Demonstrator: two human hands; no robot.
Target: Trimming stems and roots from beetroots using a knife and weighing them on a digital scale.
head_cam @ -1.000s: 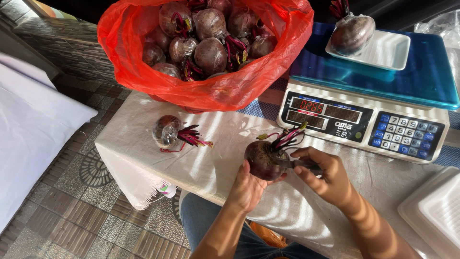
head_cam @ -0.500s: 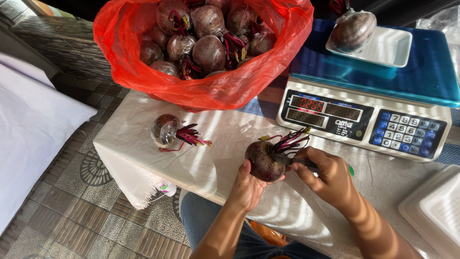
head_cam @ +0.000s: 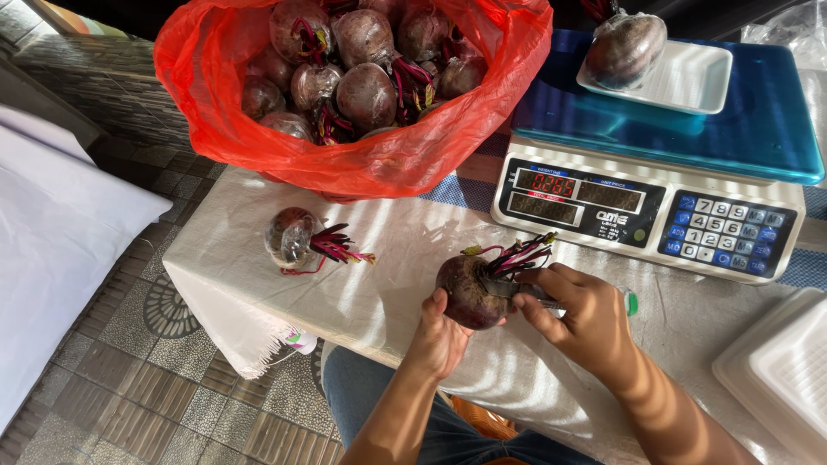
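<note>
My left hand (head_cam: pixel 439 337) grips a dark purple beetroot (head_cam: pixel 466 291) from below, just above the cloth-covered table (head_cam: pixel 215 267). My right hand (head_cam: pixel 586 319) holds a small knife (head_cam: pixel 517 290) whose blade lies against the beetroot's top, beside its red stems (head_cam: pixel 517 256). Another beetroot wrapped in clear film (head_cam: pixel 293 237) lies on the cloth to the left, stems pointing right.
A red plastic bag (head_cam: pixel 362 164) full of beetroots stands at the back. A digital scale (head_cam: pixel 655 207) with a blue platform carries a white foam tray (head_cam: pixel 680 82) holding a wrapped beetroot (head_cam: pixel 624 47). More white trays (head_cam: pixel 775 370) lie at the right. Tiled floor lies left.
The beetroot has turned slightly in my left hand, and my right hand with the knife has shifted a little along its top. The rest stays put.
</note>
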